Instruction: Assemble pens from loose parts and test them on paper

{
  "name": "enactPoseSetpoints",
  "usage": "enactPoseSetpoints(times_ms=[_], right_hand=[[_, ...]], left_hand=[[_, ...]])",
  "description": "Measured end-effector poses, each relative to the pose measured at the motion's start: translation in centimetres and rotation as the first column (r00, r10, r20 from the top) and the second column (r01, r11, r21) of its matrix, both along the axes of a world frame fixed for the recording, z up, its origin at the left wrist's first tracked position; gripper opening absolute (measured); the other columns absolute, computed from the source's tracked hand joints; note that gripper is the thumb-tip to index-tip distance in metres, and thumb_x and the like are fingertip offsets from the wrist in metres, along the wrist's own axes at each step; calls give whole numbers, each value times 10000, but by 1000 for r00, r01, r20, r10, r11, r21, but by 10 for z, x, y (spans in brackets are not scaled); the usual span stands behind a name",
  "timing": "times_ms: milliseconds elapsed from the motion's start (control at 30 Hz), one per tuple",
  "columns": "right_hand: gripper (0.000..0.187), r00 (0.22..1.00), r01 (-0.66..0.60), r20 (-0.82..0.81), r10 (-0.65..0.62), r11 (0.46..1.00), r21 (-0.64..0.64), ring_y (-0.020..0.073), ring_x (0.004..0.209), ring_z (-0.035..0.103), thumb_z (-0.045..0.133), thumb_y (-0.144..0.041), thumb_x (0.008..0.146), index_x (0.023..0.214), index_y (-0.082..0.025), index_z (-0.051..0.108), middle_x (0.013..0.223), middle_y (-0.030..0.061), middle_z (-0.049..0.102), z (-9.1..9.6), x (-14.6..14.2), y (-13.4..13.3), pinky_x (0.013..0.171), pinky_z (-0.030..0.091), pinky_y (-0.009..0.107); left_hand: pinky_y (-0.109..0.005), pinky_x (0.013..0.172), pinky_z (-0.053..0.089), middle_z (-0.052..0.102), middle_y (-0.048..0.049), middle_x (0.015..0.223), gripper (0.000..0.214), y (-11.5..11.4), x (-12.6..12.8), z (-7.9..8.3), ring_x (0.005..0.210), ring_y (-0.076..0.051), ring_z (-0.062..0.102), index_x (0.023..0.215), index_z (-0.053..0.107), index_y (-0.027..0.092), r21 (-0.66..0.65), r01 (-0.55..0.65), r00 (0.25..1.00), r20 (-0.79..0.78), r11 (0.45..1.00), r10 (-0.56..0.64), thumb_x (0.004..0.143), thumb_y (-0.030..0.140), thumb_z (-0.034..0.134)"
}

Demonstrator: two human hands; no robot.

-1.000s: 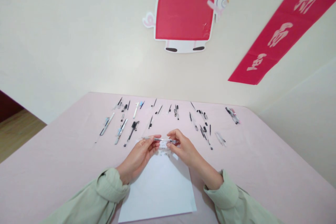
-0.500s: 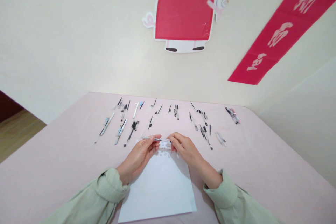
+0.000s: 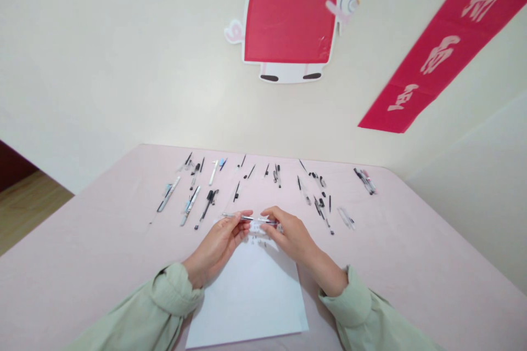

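Note:
A thin clear pen (image 3: 252,219) with a dark tip is held level between both hands, just above the far edge of a white sheet of paper (image 3: 251,296). My left hand (image 3: 218,244) pinches its left part with fingers closed. My right hand (image 3: 290,233) is closed round its right end. Small dark marks show on the paper under the pen.
The pink table (image 3: 411,263) carries several pens and pen parts in rows beyond the hands, such as a white pen (image 3: 168,195) at the left and a bundle (image 3: 364,181) at the far right. A cream wall with a red cartoon cutout (image 3: 292,16) rises behind.
My right hand slid a little left along the pen and then back slightly; the left hand and the pen stayed almost where they were.

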State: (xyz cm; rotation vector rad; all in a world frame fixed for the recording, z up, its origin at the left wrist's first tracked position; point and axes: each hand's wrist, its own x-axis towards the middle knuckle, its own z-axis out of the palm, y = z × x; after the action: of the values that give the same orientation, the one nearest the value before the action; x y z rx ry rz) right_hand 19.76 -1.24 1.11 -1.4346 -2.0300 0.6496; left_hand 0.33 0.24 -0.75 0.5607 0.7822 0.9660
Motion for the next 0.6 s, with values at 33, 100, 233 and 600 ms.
enactPoseSetpoints(times_ms=[33,100,233,600], right_hand=[[175,1000,-7,9,7,1000,24,164,772,594,550,-286,887,1055,-248,580,894,18,672,1,0,0,716,406,266],[127,997,-23,69,20,998,50,171,776,586,557,-259,879,1000,-241,591,886,24,668,1,0,0,722,396,273],[117,983,-32,180,29,999,18,180,737,587,526,-274,914,977,-241,619,788,21,683,0,0,2,707,368,277],[272,998,-16,55,19,998,-66,120,585,546,414,-270,958,753,-228,587,596,-38,595,-1,0,2,627,338,222]], left_hand=[[-226,799,496,689,-69,824,215,0,0,0,819,-129,610,956,737,129,-1,-2,1000,2,1000,2,837,299,682],[-229,799,496,690,-72,826,222,0,0,0,821,-132,610,960,735,124,-2,-1,1000,5,1000,1,832,299,687],[-230,794,495,686,-68,827,244,1,-1,-2,822,-131,607,981,731,126,-1,0,1000,1,1000,0,831,314,687],[-247,799,505,666,-72,854,314,0,0,1,833,-139,609,1087,685,132,-6,-10,999,39,1000,10,920,361,551]])
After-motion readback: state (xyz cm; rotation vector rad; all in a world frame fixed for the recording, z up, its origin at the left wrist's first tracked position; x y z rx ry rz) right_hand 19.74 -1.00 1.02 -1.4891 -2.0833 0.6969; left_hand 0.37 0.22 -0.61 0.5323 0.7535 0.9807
